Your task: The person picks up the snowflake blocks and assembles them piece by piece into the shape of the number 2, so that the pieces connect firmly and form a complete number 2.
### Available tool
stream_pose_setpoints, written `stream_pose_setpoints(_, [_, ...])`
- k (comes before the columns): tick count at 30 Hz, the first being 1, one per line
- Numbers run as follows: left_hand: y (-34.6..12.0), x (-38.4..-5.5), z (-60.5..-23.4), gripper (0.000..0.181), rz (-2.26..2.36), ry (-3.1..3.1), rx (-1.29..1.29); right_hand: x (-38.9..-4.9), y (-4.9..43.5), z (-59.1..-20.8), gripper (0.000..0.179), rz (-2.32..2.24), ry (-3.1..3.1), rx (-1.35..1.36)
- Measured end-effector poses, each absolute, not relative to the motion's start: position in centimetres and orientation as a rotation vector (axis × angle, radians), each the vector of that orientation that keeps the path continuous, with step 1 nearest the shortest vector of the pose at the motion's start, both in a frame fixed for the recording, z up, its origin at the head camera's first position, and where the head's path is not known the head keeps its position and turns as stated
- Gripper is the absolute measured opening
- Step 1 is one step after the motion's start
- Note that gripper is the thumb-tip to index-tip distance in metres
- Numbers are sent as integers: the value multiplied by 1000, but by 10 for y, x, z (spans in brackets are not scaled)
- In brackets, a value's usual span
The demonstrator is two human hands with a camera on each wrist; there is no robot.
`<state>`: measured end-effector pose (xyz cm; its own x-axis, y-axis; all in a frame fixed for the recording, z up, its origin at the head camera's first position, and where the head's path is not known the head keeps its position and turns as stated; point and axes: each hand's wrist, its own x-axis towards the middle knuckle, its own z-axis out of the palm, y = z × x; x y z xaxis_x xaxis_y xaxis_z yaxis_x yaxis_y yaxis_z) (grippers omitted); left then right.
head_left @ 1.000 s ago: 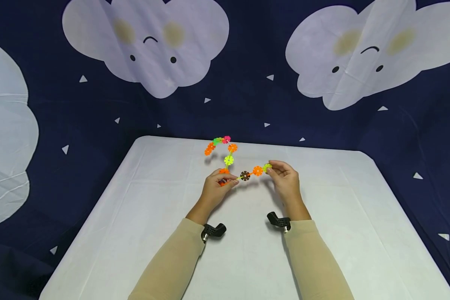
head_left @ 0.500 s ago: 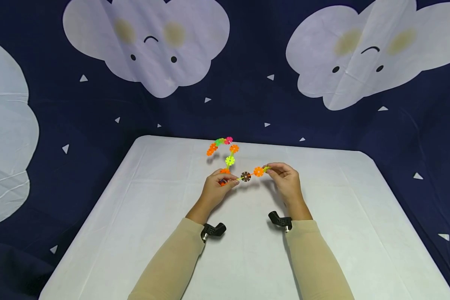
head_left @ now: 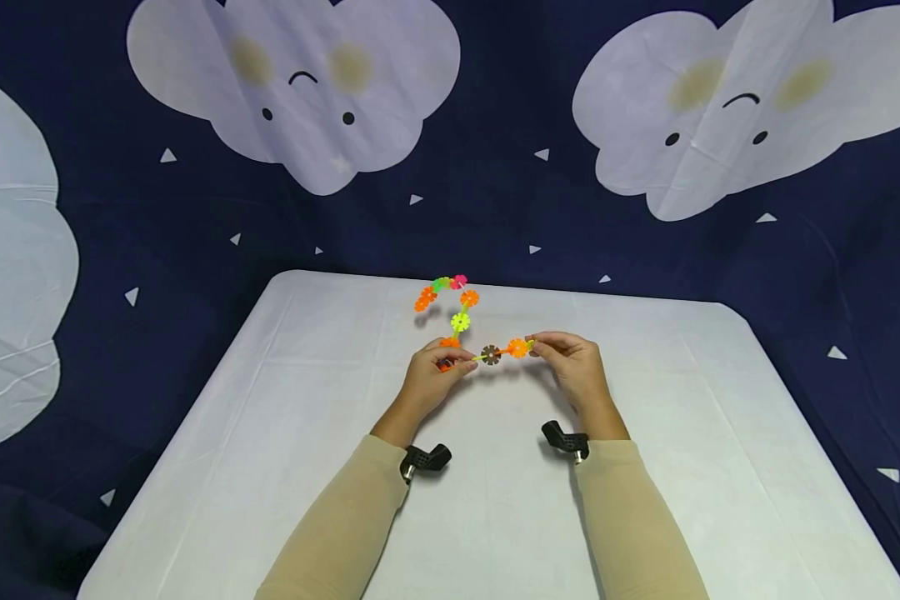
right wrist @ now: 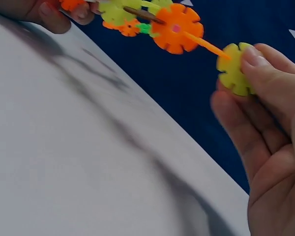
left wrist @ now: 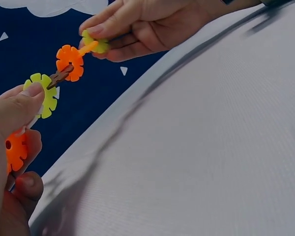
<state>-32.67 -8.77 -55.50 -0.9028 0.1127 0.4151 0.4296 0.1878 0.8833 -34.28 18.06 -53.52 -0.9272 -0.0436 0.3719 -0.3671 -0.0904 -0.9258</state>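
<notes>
A chain of notched plastic snowflake discs (head_left: pixel 461 322) in orange, yellow, green, pink and brown curves between and beyond my hands, raised over the table. My left hand (head_left: pixel 427 382) grips it partway along; in the left wrist view the thumb presses a yellow disc (left wrist: pixel 47 96), with an orange disc (left wrist: pixel 16 151) among the fingers. At the chain's right end my right hand (head_left: pixel 579 373) pinches a yellow disc (right wrist: pixel 236 69) between thumb and fingers. An orange disc (right wrist: pixel 178 28) and a brown disc (head_left: pixel 491 355) lie along the chain between the hands. The far part curls back leftward.
A white-covered table (head_left: pixel 495 517) with rounded far corners lies beneath both arms. Behind it hangs a dark blue cloth (head_left: pixel 495 225) printed with clouds and small triangles. A black wrist camera (head_left: pixel 427 458) is strapped to each wrist.
My right hand has shifted slightly down and to the right, and the yellow disc in it has turned from face-on to nearly hidden. The chain's far part has moved slightly right; my left hand stays put.
</notes>
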Motion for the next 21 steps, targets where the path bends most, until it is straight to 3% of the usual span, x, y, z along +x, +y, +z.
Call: stream_pose_setpoints(21, [-95, -328, -552, 6, -1796, -2293, -551, -340, 179, -536, 8, 2003, -1994, 582])
